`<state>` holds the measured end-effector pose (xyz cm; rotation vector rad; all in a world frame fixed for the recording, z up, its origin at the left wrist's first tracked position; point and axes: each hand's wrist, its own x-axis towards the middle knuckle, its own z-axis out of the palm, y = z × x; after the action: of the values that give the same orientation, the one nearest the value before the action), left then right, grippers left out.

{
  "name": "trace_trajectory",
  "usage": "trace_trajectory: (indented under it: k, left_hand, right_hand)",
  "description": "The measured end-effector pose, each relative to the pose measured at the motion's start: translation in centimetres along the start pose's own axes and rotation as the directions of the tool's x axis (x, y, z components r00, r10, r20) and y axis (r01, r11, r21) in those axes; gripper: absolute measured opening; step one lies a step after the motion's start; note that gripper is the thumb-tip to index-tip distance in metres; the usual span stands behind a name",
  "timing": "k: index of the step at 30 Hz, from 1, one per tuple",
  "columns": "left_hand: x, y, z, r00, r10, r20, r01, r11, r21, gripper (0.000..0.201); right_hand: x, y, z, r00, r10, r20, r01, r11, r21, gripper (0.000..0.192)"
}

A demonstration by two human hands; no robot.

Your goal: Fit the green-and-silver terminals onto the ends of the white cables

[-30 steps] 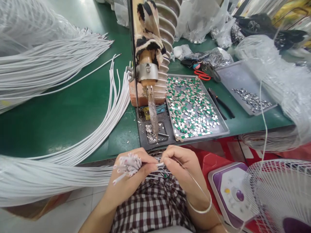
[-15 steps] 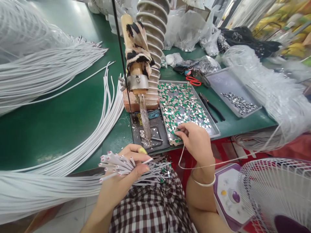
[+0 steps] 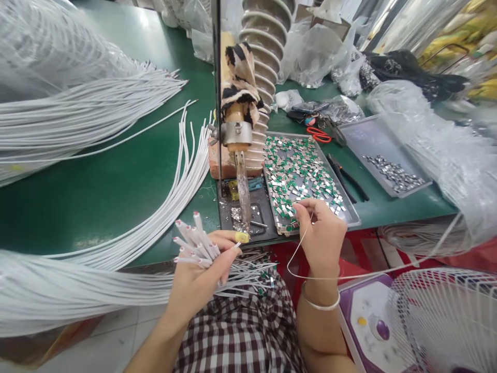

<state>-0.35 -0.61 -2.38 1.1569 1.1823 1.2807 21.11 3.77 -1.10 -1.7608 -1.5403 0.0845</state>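
Note:
My left hand [image 3: 202, 280] is closed round a bundle of white cables [image 3: 194, 241], their cut ends fanning up past the fingers. Its thumb and yellow-wrapped index finger pinch one cable end just below the tip of the soldering iron [image 3: 242, 186], which is clamped pointing down. My right hand [image 3: 324, 235] is pinched at the near edge of the tray [image 3: 353, 220] of small green-and-silver connectors [image 3: 303, 178]. A thin solder wire [image 3: 289, 259] runs from its fingers and loops rightward past the wrist. Whether the fingertips also hold a connector, I cannot tell.
A black pan [image 3: 260, 210] with solder scraps lies under the iron. Pliers [image 3: 347, 178], red-handled scissors [image 3: 319, 134] and a tray of metal parts [image 3: 396, 173] stand to the right. More cables [image 3: 163, 217] spread leftward. A fan [image 3: 446, 311] sits at lower right.
The view has shifted, so the table things appear further right. My left hand has come slightly nearer the iron's tip, and the cable ends stand more upright. My right fingers have curled in more.

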Motion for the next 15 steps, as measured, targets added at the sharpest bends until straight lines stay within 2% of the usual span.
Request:
trace_trajectory:
  k: [2, 4, 6, 10, 15]
  left_hand:
    - [0.0, 0.6, 0.6, 0.996, -0.075, -0.043, 0.073, 0.997, -0.039, 0.019]
    - [0.1, 1.1, 1.0, 0.992, -0.107, -0.067, 0.105, 0.994, -0.041, 0.018]
    - [0.3, 1.3, 1.1, 0.994, -0.101, -0.051, 0.100, 0.995, -0.024, 0.017]
    - [0.7, 1.2, 0.9, 0.999, -0.028, 0.034, 0.028, 1.000, 0.010, 0.019]
    - [0.8, 1.0, 0.9, 0.998, -0.008, 0.057, 0.007, 1.000, 0.019, 0.020]
  right_hand:
    - [-1.1, -1.3, 0.0, 0.999, -0.004, -0.033, 0.009, 0.987, 0.160, 0.013]
    - [-2.4, -2.8, 0.0, 0.999, -0.010, 0.037, -0.005, 0.921, 0.390, 0.009]
    - [-3.5, -4.2, 0.0, 0.990, -0.047, 0.133, -0.028, 0.858, 0.512, 0.008]
    - [-4.7, -5.4, 0.3, 0.980, -0.089, 0.178, -0.025, 0.830, 0.557, 0.009]
    - [-5.0, -5.2, 0.6, 0.981, -0.100, 0.164, -0.010, 0.826, 0.564, 0.009]
